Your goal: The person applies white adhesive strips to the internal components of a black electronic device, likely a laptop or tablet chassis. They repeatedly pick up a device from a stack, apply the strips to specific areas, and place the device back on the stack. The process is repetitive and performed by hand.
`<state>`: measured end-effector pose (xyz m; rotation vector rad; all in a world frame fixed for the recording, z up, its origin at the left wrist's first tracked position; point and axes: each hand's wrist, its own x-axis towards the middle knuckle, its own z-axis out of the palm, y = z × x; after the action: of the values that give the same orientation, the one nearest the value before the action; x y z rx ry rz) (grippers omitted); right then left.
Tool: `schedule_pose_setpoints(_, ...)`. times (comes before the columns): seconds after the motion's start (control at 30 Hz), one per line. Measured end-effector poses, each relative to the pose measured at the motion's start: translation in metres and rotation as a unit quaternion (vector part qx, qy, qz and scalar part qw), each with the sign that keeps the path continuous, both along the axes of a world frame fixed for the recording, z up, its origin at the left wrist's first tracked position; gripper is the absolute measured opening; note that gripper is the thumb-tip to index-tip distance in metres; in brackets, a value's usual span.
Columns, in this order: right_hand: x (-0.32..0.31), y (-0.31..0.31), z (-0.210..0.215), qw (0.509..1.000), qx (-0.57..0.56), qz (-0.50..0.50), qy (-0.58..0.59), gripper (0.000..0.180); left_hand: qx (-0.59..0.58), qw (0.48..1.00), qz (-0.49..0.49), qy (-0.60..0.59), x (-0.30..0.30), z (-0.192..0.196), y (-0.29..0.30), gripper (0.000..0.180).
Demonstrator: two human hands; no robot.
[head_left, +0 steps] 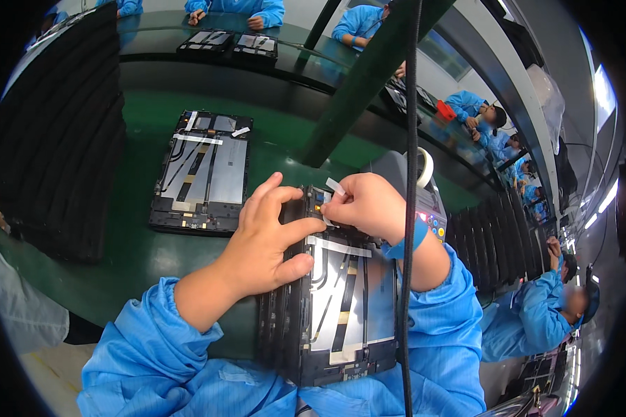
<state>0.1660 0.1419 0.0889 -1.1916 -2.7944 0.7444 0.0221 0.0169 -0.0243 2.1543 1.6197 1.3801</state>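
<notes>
In front of me stands a stack of opened tablets; the top tablet [337, 299] shows a silver inner plate, dark ribbon cables and white tape across it. My left hand [257, 240] is open, its fingers spread along the left edge of the stack, thumb and index fingertips at the top tablet. My right hand [368, 201] is closed in a pinch on a small white tape strip [335, 186] at the tablet's far end. The fingers partly cover the parts beneath. To the left, another opened tablet [205, 174] lies on the green table with similar tape pieces.
A tall stack of black trays [55, 139] rises at the left, and more black trays [501, 240] stand at the right. A grey tape dispenser [428, 198] with a white roll sits behind my right hand. A green post [362, 83] and black cable [410, 104] cross the view. Co-workers sit beyond.
</notes>
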Motion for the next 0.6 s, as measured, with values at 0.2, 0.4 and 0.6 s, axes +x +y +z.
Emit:
schedule_pose_setpoints(0.2,0.022,-0.011,-0.017,0.979,-0.007,0.009,0.204,0.02,0.029,0.997,0.025,0.073,0.0,0.006,-0.002,0.06)
schedule_pose_setpoints(0.4,0.034,-0.031,-0.02,0.963,0.01,0.075,0.26,0.022,0.029,0.996,0.035,0.082,0.001,0.002,-0.001,0.063)
schedule_pose_setpoints(0.6,0.025,-0.033,-0.026,0.968,-0.006,-0.023,0.251,0.022,0.022,0.997,0.026,0.072,0.001,0.005,-0.002,0.063)
